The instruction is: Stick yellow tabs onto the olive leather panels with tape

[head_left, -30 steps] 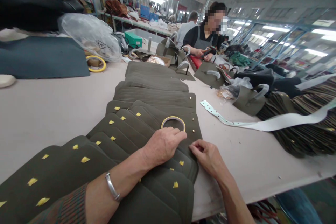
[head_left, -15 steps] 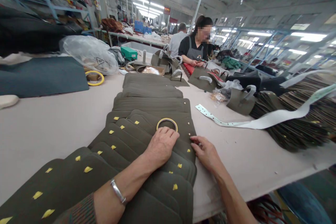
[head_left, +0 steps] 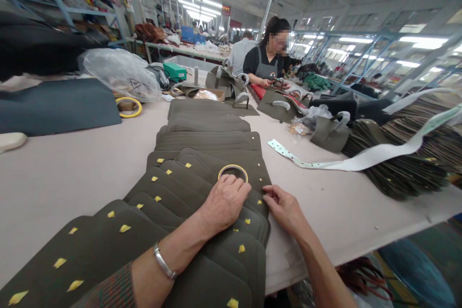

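A fanned row of dark olive panels (head_left: 202, 127), dotted with small yellow tape pieces (head_left: 125, 228), runs down the table before me. Over the panels, my left hand (head_left: 227, 202) is closed on the near rim of a yellow tape roll (head_left: 233, 167). My right hand (head_left: 285, 206) is at the right edge of the panels, thumb and fingertips close together. Whatever those fingertips hold, if anything, is too small to make out. Small metal studs (head_left: 259, 164) line the panel edge just beyond them.
A pale perforated strip (head_left: 325, 166) crosses the table at right, near stacked dark panels (head_left: 400, 168). Handled olive pieces (head_left: 277, 106) lie farther back, beside a co-worker (head_left: 269, 57). At left are a plastic bag (head_left: 121, 74), another tape roll (head_left: 135, 113) and a blue-grey sheet (head_left: 57, 108).
My left hand and the tape roll have shifted slightly to the right over the panels. My right hand stays by the panel edge, and the whole view has moved a little.
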Motion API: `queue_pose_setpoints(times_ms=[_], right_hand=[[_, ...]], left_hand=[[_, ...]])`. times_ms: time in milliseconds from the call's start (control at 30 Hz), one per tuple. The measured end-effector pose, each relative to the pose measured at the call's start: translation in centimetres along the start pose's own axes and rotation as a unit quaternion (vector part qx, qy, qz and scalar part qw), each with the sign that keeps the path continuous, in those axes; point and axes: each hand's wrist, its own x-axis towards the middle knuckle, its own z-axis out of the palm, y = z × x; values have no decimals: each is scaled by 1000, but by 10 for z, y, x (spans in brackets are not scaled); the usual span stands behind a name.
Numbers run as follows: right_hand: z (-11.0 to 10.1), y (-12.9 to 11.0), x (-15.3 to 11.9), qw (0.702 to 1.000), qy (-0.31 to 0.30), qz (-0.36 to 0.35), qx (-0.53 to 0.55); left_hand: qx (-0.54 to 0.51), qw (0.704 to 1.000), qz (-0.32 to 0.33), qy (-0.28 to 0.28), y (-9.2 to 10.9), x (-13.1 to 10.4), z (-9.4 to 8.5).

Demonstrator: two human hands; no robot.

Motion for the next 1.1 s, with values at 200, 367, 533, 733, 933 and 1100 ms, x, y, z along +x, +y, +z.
queue_pose_setpoints(times_ms=[200,367,533,733,933,1100], right_hand=[[1,-3,4,999,8,28,-21],[-5,-4,8,999,12,37,-2],[-10,-2,3,986,-32,95,131],[-13,-10,-16,971,-16,86,223],[-13,-11,-25,987,-95,66,109],[-10,-9,-11,999,-9,15,-37]], left_hand=[[-5,999,-15,-37,2,3,1],[-47,998,-9,-38,-2,6,-8],[-110,994,8,25,-6,3,-14],[-137,989,17,56,-6,-2,-14],[-112,994,-15,-1,-7,1,-4],[-81,993,-42,-70,-3,6,-3]])
